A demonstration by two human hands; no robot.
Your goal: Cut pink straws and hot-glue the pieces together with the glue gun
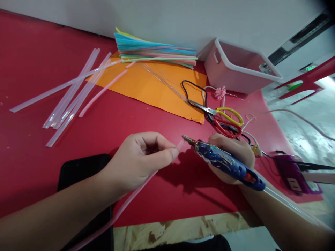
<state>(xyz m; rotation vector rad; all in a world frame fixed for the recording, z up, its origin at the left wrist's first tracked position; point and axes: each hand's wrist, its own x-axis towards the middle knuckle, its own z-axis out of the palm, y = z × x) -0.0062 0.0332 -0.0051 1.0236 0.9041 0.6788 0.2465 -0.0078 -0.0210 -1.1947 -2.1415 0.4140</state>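
Note:
Between thumb and forefinger, my left hand [146, 157] pinches a pink pipe cleaner [133, 195] close to its end; the rest of it trails down past my wrist. My right hand [232, 153] grips a blue hot glue gun [225, 162], stained with old glue, a clear glue stick [288, 204] sticking out of its back. The gun's metal nozzle is at the pipe cleaner's tip; whether they touch I cannot tell. A black phone [83, 167] lies partly under my left forearm.
Scissors [209, 109] with red and yellow handles lie beyond the glue gun, among cords. Orange paper [157, 90] lies under part of a pile of coloured pipe cleaners [154, 50]. Glue sticks [75, 90] are at left, a pink bin [235, 69] and purple power strip [295, 174] at right.

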